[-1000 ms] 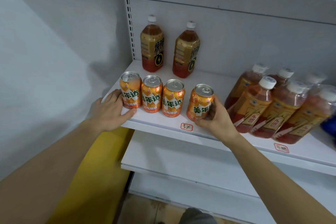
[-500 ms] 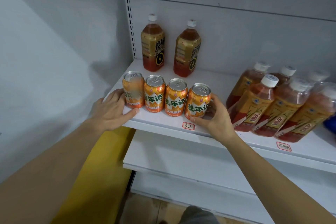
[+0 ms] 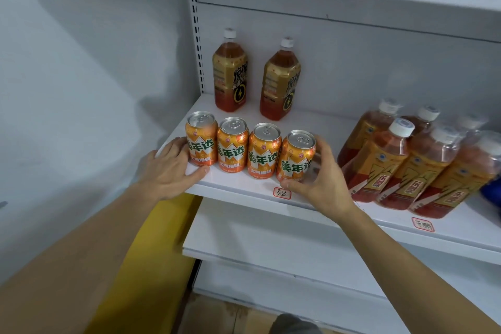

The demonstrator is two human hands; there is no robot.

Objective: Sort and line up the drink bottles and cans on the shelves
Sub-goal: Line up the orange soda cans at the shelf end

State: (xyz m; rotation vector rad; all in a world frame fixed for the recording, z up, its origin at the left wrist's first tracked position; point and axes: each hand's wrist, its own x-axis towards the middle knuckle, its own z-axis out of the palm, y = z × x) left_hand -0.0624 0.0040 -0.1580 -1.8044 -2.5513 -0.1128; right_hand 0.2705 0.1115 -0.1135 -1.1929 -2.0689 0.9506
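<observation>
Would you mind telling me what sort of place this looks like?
Most likely a small shop or a mock retail display. White metal shelving with a slotted upright, handwritten price-style labels on the shelf edge, and matching orange cans and bottles stocked in groups all suggest it.

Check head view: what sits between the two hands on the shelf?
Four orange cans in a row: left hand rests against the leftmost, right hand grips the rightmost.
</observation>
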